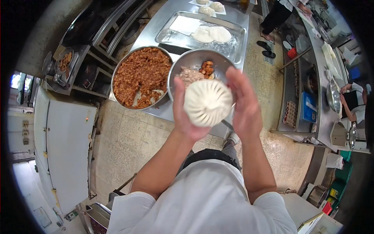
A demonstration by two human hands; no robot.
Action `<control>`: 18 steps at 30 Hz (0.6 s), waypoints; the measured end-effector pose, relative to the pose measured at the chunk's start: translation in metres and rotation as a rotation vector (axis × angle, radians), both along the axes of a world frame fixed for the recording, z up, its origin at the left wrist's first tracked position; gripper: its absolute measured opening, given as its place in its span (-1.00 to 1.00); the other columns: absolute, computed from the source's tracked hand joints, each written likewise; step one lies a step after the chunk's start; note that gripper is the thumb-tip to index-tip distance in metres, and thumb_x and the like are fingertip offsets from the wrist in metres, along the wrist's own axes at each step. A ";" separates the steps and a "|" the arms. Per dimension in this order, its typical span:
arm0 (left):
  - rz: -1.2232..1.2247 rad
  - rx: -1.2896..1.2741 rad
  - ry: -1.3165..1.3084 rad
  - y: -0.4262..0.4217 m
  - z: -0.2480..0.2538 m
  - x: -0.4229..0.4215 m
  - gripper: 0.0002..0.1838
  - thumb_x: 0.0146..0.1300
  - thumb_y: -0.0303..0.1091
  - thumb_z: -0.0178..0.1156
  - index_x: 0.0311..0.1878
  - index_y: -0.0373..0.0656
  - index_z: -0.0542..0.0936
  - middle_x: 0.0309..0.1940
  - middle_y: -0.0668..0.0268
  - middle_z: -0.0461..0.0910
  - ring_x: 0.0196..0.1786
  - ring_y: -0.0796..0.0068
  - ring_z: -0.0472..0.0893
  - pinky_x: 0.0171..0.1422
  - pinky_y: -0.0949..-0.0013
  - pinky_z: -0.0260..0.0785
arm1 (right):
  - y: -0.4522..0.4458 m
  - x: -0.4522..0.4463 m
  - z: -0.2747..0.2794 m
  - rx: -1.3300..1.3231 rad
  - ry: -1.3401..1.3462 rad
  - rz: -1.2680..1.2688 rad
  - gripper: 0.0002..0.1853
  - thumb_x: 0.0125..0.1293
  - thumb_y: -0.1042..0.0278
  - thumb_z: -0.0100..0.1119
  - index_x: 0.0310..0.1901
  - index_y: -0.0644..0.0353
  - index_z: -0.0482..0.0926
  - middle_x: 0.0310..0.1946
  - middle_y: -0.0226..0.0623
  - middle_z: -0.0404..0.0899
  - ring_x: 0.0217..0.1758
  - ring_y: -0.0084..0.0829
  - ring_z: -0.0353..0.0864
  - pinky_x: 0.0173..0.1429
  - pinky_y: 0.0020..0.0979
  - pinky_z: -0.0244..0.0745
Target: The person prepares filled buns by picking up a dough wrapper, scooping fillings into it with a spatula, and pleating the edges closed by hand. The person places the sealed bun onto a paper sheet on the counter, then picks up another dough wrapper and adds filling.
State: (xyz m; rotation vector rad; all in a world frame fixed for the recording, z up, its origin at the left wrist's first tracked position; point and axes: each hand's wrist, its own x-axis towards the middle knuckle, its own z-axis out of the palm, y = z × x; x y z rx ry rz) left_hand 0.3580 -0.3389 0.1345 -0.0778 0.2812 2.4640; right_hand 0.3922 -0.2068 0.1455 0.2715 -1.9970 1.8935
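A pleated, uncooked bun (207,103) sits in my left hand (189,126), its folds turned up and gathered at the middle. My left palm is under it and the thumb lies along its left side. My right hand (246,105) is cupped beside the bun's right edge, fingers stretched out and slightly blurred. Whether it touches the dough I cannot tell. Just behind the bun is a steel bowl (174,62) with pale minced filling (189,76) and reddish-brown chunks (207,68). To its left stands a wide pan (113,80) of reddish-brown chopped filling (142,72).
A metal tray (171,37) holds flat dough rounds (212,34) and flour. Finished buns (206,11) stand on paper at the table's far end. Shelving (290,84) and a long counter run along the right, where co-workers stand. A white cabinet (64,144) is at left.
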 end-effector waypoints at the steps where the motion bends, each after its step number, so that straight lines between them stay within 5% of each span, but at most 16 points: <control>1: 0.043 0.043 -0.036 0.021 -0.004 -0.008 -0.05 0.25 0.53 -0.02 0.25 -0.27 0.47 0.17 0.14 0.56 0.21 0.13 0.58 0.38 0.02 0.40 | 0.008 -0.008 -0.011 -0.297 -0.060 -0.044 -0.21 0.55 -0.28 -0.33 0.31 0.41 0.41 0.31 0.02 0.41 0.40 -0.08 0.37 0.53 -0.10 0.14; 3: 0.338 -0.143 0.032 0.074 -0.005 -0.010 -0.11 0.29 0.51 -0.04 0.24 -0.19 0.49 0.17 0.22 0.57 0.24 0.19 0.55 0.39 0.07 0.39 | 0.034 -0.025 -0.021 -0.854 -0.134 0.030 -0.13 0.55 -0.33 -0.48 0.41 0.44 0.27 0.40 -0.01 0.35 0.47 -0.15 0.31 0.59 -0.17 0.06; 4: 0.520 -0.250 0.068 0.099 -0.005 -0.009 -0.13 0.30 0.50 -0.05 0.25 -0.17 0.49 0.17 0.23 0.56 0.23 0.21 0.55 0.39 0.10 0.39 | 0.048 -0.025 -0.021 -0.854 -0.127 0.037 -0.13 0.55 -0.33 -0.48 0.41 0.44 0.27 0.40 -0.01 0.35 0.47 -0.15 0.31 0.59 -0.17 0.06; 7: 0.567 -0.126 0.170 0.155 -0.017 0.007 -0.13 0.32 0.49 -0.08 0.26 -0.20 0.46 0.19 0.22 0.54 0.25 0.23 0.54 0.39 0.13 0.39 | 0.097 -0.012 -0.028 -0.394 -0.016 0.053 -0.13 0.55 -0.33 -0.52 0.40 0.42 0.28 0.36 -0.02 0.37 0.43 -0.17 0.34 0.57 -0.17 0.10; 11: 0.345 -0.292 0.219 0.230 -0.022 -0.001 -0.15 0.32 0.50 -0.09 0.28 -0.11 0.45 0.19 0.19 0.53 0.29 0.24 0.50 0.42 0.13 0.36 | 0.173 -0.018 -0.029 -0.591 -0.090 -0.036 -0.17 0.56 -0.30 -0.42 0.40 0.42 0.24 0.36 -0.05 0.35 0.43 -0.20 0.32 0.54 -0.17 0.15; 14: 0.523 -0.209 0.030 0.287 -0.021 0.000 -0.17 0.32 0.50 -0.10 0.28 -0.07 0.43 0.15 0.19 0.55 0.23 0.26 0.54 0.37 0.13 0.39 | 0.239 -0.018 -0.027 -0.574 -0.127 0.089 -0.16 0.53 -0.33 -0.35 0.40 0.42 0.24 0.36 -0.05 0.34 0.44 -0.21 0.31 0.52 -0.18 0.19; 15: 0.533 -0.133 0.013 0.299 -0.023 0.002 -0.18 0.33 0.49 -0.11 0.28 -0.07 0.43 0.14 0.20 0.56 0.20 0.27 0.57 0.33 0.12 0.43 | 0.258 -0.016 -0.026 -0.631 -0.119 0.175 -0.24 0.50 -0.22 -0.12 0.40 0.38 0.27 0.35 -0.10 0.35 0.43 -0.20 0.31 0.51 -0.19 0.20; 16: 0.526 -0.131 0.015 0.308 -0.027 0.001 -0.18 0.33 0.49 -0.11 0.28 -0.07 0.43 0.14 0.20 0.56 0.20 0.27 0.57 0.33 0.12 0.43 | 0.275 -0.017 -0.026 -0.629 -0.114 0.169 -0.24 0.50 -0.22 -0.12 0.40 0.38 0.27 0.35 -0.10 0.35 0.43 -0.20 0.31 0.51 -0.19 0.20; 18: 0.305 -0.145 0.041 0.322 -0.040 0.003 -0.20 0.35 0.45 -0.08 0.28 -0.11 0.42 0.16 0.21 0.52 0.23 0.28 0.55 0.34 0.13 0.43 | 0.299 -0.014 -0.025 0.036 -0.174 0.036 -0.31 0.41 -0.04 0.13 0.39 0.29 0.32 0.31 -0.10 0.39 0.43 -0.17 0.32 0.51 -0.19 0.19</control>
